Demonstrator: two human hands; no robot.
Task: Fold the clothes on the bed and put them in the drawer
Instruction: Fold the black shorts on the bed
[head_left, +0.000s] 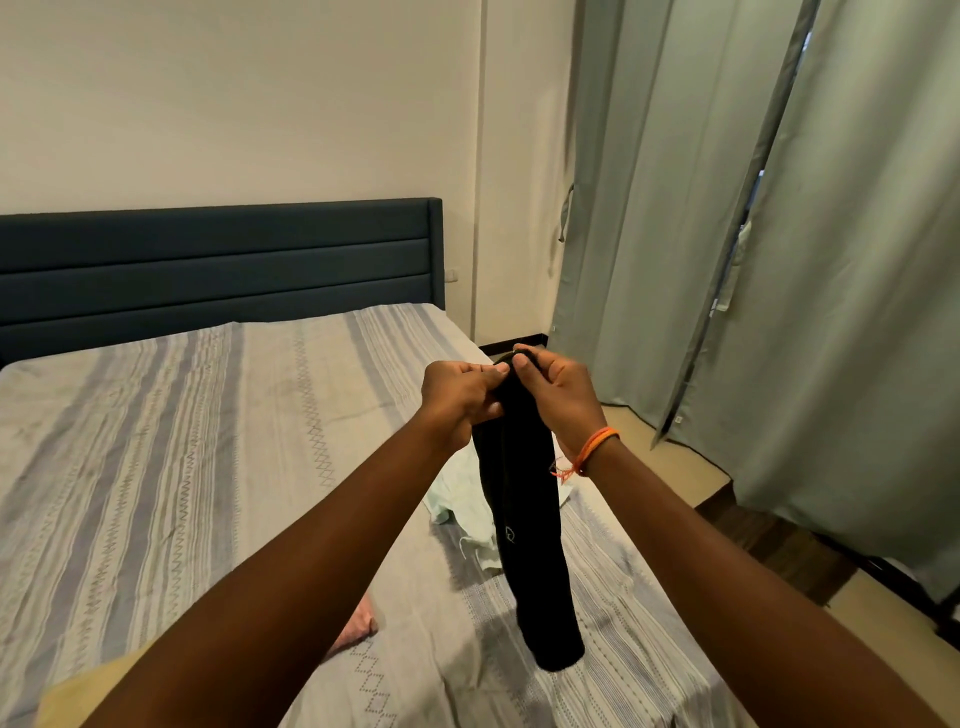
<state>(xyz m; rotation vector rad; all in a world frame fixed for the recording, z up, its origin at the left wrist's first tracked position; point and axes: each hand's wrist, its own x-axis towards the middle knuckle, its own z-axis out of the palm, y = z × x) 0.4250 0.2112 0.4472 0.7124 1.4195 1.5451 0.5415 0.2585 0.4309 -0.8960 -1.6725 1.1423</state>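
A black garment (530, 525) with a small white logo hangs long and narrow above the bed (171, 441). My left hand (460, 397) and my right hand (558, 397) both pinch its top edge, close together at chest height. Its lower end hangs just over the striped bedsheet. Behind it a pale mint-white garment (460, 506) lies crumpled on the bed. A pink cloth (358, 626) peeks out under my left forearm, and a yellow cloth (83, 693) lies at the lower left. No drawer is in view.
The dark blue headboard (218, 260) stands against the cream wall. Grey-green curtains (779, 260) hang along the right side, with a strip of floor (670, 467) between them and the bed's right edge.
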